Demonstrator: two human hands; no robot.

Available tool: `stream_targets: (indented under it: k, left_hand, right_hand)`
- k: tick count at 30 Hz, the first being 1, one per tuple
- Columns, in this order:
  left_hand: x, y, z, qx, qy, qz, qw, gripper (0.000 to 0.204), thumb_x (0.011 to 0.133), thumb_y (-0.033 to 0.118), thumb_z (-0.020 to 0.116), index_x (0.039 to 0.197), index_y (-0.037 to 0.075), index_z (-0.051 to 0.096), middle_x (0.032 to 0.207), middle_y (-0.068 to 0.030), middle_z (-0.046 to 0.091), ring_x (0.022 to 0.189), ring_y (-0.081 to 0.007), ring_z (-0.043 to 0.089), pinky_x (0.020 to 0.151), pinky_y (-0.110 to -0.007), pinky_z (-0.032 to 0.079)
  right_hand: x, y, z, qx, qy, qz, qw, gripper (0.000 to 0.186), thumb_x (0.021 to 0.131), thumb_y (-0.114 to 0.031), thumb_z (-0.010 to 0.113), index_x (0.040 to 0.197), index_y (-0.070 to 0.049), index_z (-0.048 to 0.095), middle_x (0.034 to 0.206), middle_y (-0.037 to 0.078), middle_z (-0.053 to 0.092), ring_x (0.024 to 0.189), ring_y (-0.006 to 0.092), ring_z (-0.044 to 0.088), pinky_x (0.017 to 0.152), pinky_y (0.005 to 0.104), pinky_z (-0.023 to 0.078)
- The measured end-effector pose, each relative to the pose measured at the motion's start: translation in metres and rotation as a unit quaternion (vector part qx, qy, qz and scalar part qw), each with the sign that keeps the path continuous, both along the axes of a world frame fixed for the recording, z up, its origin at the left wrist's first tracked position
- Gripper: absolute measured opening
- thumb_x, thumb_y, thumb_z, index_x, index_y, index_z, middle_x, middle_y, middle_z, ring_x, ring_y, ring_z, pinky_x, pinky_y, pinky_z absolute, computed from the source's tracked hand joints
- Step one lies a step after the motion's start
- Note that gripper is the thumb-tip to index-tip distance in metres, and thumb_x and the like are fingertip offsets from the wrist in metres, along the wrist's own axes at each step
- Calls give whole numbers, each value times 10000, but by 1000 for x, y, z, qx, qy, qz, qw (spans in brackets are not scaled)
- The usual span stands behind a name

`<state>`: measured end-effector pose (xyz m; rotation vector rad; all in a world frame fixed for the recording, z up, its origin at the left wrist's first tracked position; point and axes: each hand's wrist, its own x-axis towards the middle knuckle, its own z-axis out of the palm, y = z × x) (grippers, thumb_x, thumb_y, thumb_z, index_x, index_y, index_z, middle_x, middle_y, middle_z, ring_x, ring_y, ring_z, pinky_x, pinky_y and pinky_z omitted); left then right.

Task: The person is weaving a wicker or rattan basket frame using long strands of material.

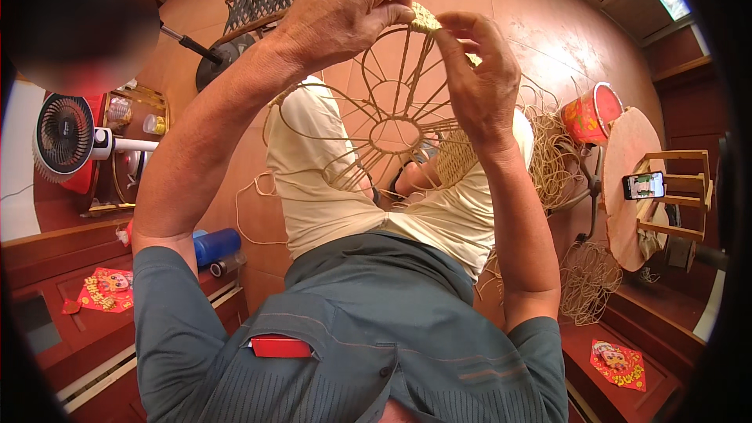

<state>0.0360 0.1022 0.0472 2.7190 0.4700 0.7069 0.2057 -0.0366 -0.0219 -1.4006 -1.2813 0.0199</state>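
A round, open frame of thin brown rods (pixel 395 119) with a small ring at its middle rests over my thighs, its far rim raised. Pale yellow woven cord (pixel 424 19) covers a short stretch of that rim. My left hand (pixel 352 12) is closed at the left end of this woven stretch, thumb and forefinger pinched against it. Just right of it, my right hand (pixel 482 70) pinches the woven stretch between thumb and fingers. More weaving (pixel 458 160) fills part of the frame's right side. Any loose cord end inside my fingers is hidden.
Loops of loose pale cord (pixel 552 153) lie right of my leg, with another coil (pixel 583 282) nearer. A red bucket (pixel 593 113) and a round board holding a phone (pixel 644 186) stand at right. At left are a fan (pixel 66 129) and a blue bottle (pixel 217 247).
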Motion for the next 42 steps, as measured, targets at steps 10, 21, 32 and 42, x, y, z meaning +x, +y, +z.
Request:
stream_targets:
  k: [10, 21, 32, 42]
  left_hand:
    - [-20, -36, 15, -34, -2, 17, 999, 173, 1017, 187, 783, 1024, 23, 726, 818, -135, 724, 696, -223, 674, 662, -374, 526]
    - [-27, -44, 23, -311, -34, 31, 949, 91, 1033, 92, 760, 1015, 4, 741, 879, 9, 688, 798, -11, 604, 674, -231, 508]
    - [-17, -47, 30, -396, 24, 31, 917, 130, 985, 122, 741, 937, 4, 712, 691, 63, 580, 657, -13, 502, 581, -248, 394]
    - [-16, -45, 16, -339, -16, 17, 940, 135, 981, 142, 751, 941, 18, 715, 679, 32, 575, 658, -24, 506, 588, -271, 417]
  right_hand:
    - [-26, -15, 7, 6, -84, -16, 996, 216, 950, -245, 858, 1043, -106, 721, 972, 51, 737, 906, 248, 721, 803, 403, 540]
    - [-27, -44, 13, 55, -81, 26, 995, 266, 822, -73, 939, 1003, -84, 744, 888, 21, 693, 795, 188, 656, 676, 330, 534]
    - [-22, -56, 14, 44, -60, 55, 996, 322, 815, -38, 942, 1089, -44, 772, 941, 74, 682, 804, 164, 650, 638, 286, 573]
    - [-17, -56, 18, 22, -103, 55, 993, 330, 770, -39, 950, 1067, -73, 810, 912, 25, 725, 810, 203, 599, 718, 355, 512]
